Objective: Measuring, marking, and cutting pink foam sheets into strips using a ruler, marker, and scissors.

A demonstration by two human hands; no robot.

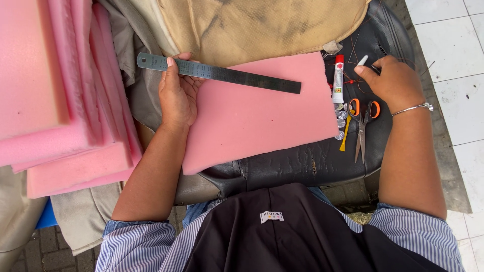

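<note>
matt metal ruler [218, 73], soft-looking pink foam [257, 118]

Beneath my grip lies a worn black seat cushion [302, 166] of cracked leather, with a tan perforated cover [262, 25] beyond it. To my left grip's outer side rises a stack of pink foam slabs [55, 100] over beige fabric [80, 216]. Past my right grip, white floor tiles [454, 50] lie in even daylight; grey paving bricks [50, 252] show lower left.

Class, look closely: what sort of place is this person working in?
Probably an informal upholstery or craft work spot: stacked pink foam sheets, a metal ruler on a cut foam piece, and scissors beside a glue tube.
</note>
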